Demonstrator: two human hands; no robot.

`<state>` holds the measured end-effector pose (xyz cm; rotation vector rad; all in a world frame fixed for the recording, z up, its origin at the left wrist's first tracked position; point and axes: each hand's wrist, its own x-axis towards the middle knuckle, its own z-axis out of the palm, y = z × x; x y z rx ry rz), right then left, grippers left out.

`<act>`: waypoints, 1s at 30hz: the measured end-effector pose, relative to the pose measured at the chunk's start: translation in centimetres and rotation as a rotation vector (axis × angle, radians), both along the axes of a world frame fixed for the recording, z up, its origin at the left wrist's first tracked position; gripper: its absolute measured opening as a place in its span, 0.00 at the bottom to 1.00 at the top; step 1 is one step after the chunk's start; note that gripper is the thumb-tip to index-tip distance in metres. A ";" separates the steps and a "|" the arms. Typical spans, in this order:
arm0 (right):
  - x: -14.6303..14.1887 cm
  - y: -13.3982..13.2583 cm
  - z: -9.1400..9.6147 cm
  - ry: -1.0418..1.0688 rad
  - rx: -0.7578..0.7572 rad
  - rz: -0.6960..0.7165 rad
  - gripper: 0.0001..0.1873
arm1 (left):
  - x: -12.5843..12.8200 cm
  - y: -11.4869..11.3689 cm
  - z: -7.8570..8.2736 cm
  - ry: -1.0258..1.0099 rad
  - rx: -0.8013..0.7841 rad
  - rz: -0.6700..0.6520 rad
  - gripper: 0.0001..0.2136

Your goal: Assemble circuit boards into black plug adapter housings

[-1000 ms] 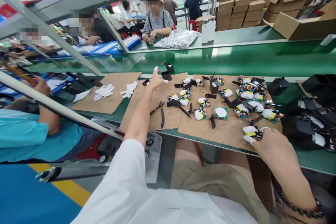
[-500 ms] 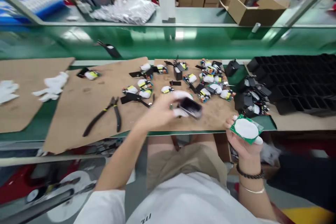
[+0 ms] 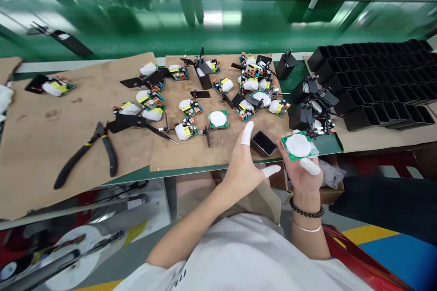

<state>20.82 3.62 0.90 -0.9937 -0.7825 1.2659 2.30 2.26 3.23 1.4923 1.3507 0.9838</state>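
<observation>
My right hand [image 3: 303, 175] holds a green circuit board [image 3: 312, 146] with a round white pad on top, its thumb in a white finger cot. Just left of it, a small black plastic case [image 3: 263, 143] rests near the bench's front edge with its hollow side up. My left hand [image 3: 241, 166] is beside that case, thumb and fingers apart, nothing between them; white cots cover the thumb and a fingertip. A second green board with a white pad [image 3: 217, 119] lies on the brown cardboard, beyond the left hand. Several circuit boards with white and yellow parts [image 3: 251, 84] are heaped behind.
Rows of black cases [image 3: 372, 86] stand at the right, with partly assembled units [image 3: 316, 104] beside them. Black-handled cutters [image 3: 90, 152] lie on the left cardboard [image 3: 34, 136]. A green belt [image 3: 136, 27] runs behind, carrying a black unit [image 3: 73, 43].
The left hand has let go of the black case, which now sits on the bench. My view has tilted down and shifted right. The right hand keeps its board.
</observation>
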 end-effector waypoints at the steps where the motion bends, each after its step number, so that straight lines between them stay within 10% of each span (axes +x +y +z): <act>1: -0.4 0.2 0.3 -0.002 0.002 0.005 0.26 | 0.7 -0.1 -0.3 0.029 0.010 0.018 0.56; 9: -2.7 -0.4 1.3 -0.033 0.014 -0.205 0.20 | 0.3 1.2 -1.3 0.303 0.086 0.244 0.42; 13: -3.8 -1.1 0.9 -0.182 0.041 -0.240 0.28 | -1.4 0.7 -0.5 0.184 0.046 0.040 0.53; 17: -4.0 -1.0 0.6 -0.272 0.213 -0.144 0.29 | -2.6 1.6 0.2 0.078 -0.047 -0.167 0.43; 23: -2.5 -0.3 0.8 -0.477 0.378 0.120 0.30 | -2.3 2.2 0.9 -0.033 -0.007 -0.127 0.32; 30: -1.8 -1.1 3.4 -0.624 0.419 0.040 0.25 | -2.7 1.1 2.9 -0.007 0.140 -0.147 0.31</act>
